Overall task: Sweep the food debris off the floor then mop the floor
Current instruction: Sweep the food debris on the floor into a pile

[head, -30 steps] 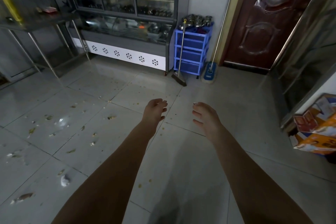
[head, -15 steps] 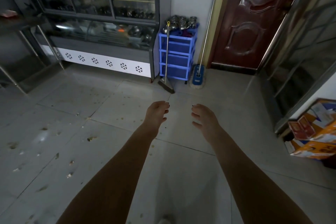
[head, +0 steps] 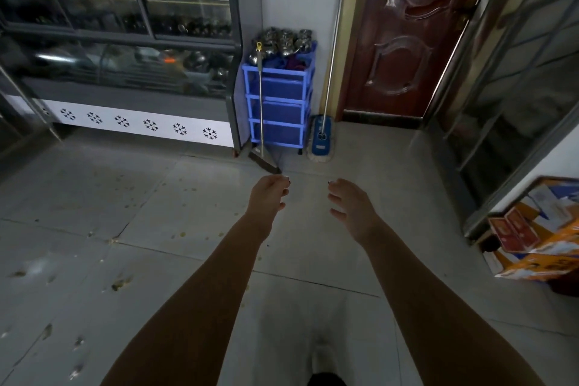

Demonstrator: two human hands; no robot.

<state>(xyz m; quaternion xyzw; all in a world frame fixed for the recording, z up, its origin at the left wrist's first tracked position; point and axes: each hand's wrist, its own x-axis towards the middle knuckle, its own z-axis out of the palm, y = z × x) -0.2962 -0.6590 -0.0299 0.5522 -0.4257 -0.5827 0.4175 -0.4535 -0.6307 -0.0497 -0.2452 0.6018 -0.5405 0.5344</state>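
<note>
Broom and mop lean beside the blue drawers. Left hand and right hand hang loose, fingers relaxed, holding nothing, above the crumb-strewn floor.

My left hand and right hand were out before me over the floor, side by side and apart. Beyond them the broom leaned on the front of the rack, its head on the floor just ahead of my left hand. Pots sat on the rack. The mop stood just right of it, with the door further right and the cabinet to the rack's left. Debris lay on the floor to my left, boxes at far right.
</note>
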